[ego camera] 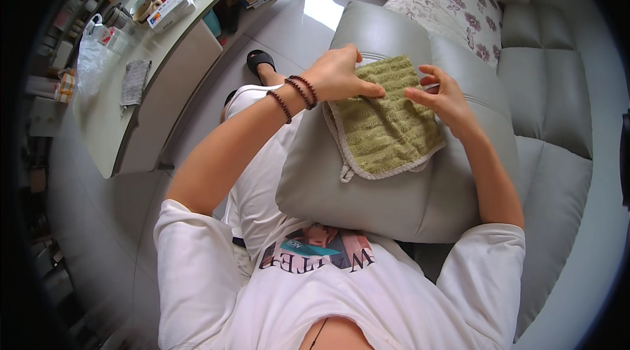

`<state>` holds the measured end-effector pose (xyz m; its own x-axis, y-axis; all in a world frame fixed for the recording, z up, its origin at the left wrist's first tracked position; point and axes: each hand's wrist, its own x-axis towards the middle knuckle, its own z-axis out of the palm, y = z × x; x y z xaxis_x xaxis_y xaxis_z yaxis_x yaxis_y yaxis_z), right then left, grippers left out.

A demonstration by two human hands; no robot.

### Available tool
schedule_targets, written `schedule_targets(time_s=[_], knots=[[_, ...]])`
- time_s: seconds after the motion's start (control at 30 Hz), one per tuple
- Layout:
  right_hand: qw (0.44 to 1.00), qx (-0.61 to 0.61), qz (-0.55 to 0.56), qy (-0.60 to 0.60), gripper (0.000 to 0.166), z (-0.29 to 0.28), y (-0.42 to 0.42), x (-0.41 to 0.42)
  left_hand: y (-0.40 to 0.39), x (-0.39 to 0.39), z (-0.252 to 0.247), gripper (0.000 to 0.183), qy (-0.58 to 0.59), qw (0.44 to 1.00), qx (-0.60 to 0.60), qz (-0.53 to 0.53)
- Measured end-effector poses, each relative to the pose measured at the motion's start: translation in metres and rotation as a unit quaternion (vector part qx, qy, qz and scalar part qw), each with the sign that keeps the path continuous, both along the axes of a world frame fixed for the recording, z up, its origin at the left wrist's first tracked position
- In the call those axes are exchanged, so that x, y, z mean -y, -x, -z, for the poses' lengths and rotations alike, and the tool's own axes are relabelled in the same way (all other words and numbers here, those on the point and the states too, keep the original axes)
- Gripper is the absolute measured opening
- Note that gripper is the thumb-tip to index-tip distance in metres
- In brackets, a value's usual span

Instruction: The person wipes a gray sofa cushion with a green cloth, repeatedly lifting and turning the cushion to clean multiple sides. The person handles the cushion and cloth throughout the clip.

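Note:
A folded olive-green ribbed towel [393, 133] with a pale bound edge lies on a grey padded cushion [344, 197] in front of my torso. Its twisted hanging loop sticks out at the lower left corner. My left hand [339, 72], with dark beaded bracelets on the wrist, is over the towel's upper left edge. The left thumb rests on the cloth, apart from the index finger. At the towel's right edge is my right hand [445, 99], thumb and fingers spread; whether its thumb touches the cloth I cannot tell.
A long pale table [162, 50] curves along the left, bearing a grey cloth [135, 82], a plastic bag [92, 62], a box [172, 11] and several containers. The grey sofa [546, 89] extends along the right. Beyond the cushion lies a floral cover [453, 8].

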<state>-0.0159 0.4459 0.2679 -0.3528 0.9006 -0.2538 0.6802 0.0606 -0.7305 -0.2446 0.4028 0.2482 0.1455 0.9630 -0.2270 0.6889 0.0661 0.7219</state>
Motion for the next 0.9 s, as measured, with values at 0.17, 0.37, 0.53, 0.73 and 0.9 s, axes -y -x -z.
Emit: schedule_targets(time_s=[0.17, 0.37, 0.53, 0.73, 0.9], knots=[[0.989, -0.124, -0.073, 0.043, 0.057, -0.005, -0.014, -0.001, -0.007, -0.015, -0.004, 0.062, 0.225, 0.944, 0.218, 0.109], [0.975, 0.075, 0.059, -0.198, 0.056, -0.051, -0.13, 0.003, 0.018, -0.007, -0.022, 0.041, 0.107, 0.739, 0.664, -0.043], [0.945, 0.152, 0.217, -0.192, 0.064, -0.029, -0.239, 0.071, 0.072, -0.085, -0.039, 0.035, -0.124, 0.793, 0.573, -0.165], [0.929, 0.176, 0.23, -0.23, 0.06, -0.012, -0.238, 0.139, 0.051, -0.214, -0.007, 0.029, -0.182, 0.974, 0.057, -0.125], [0.905, 0.177, 0.269, -0.277, 0.051, -0.003, -0.232, 0.134, -0.057, -0.269, 0.086, 0.039, -0.049, 0.982, -0.173, 0.056]])
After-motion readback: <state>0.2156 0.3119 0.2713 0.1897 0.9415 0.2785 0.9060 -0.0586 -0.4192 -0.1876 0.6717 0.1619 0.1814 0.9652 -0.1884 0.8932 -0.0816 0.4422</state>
